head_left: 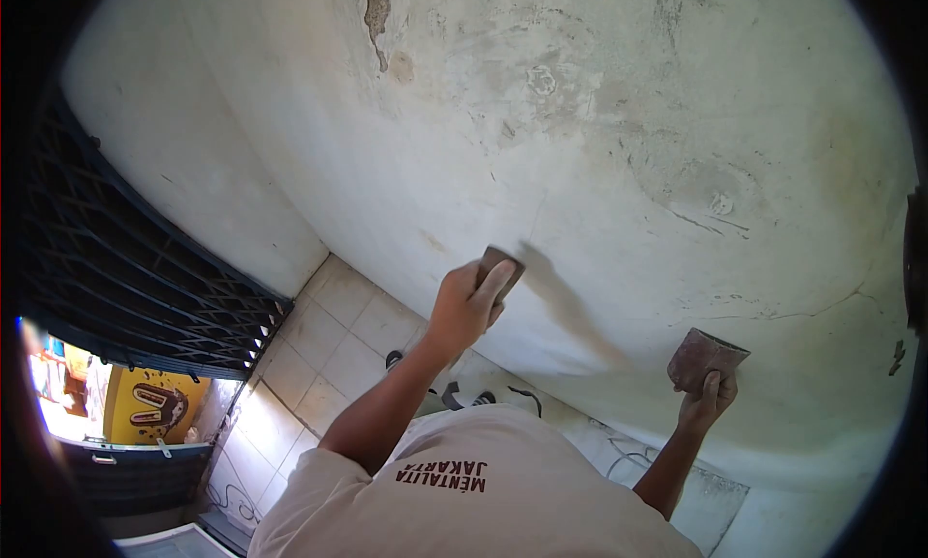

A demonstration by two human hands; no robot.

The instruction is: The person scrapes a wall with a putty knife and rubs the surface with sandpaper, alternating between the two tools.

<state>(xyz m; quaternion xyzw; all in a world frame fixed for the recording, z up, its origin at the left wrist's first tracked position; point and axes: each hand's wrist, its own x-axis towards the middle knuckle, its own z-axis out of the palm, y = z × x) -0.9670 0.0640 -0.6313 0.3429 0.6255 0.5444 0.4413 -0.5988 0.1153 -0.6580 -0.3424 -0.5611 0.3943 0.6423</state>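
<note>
A dark brown flat block (504, 272) is in my left hand (466, 305), with the thumb laid along its face and the fingers behind it. It is held close over the whitish plastered wall (580, 191), and a shadow falls to its right. Lower on the right, my right hand (709, 400) pinches a worn, brownish-grey folded sheet of sandpaper (704, 358) between thumb and fingers. That sheet curves into an open loop near the wall's lower part.
The wall has grey patches, cracks and a chipped strip (376, 17). Tiled floor (329, 341) meets it below, with cables (633, 458) along the right. A dark folding metal gate (135, 258) stands left, beside a yellow poster (155, 403). My feet show under my shirt.
</note>
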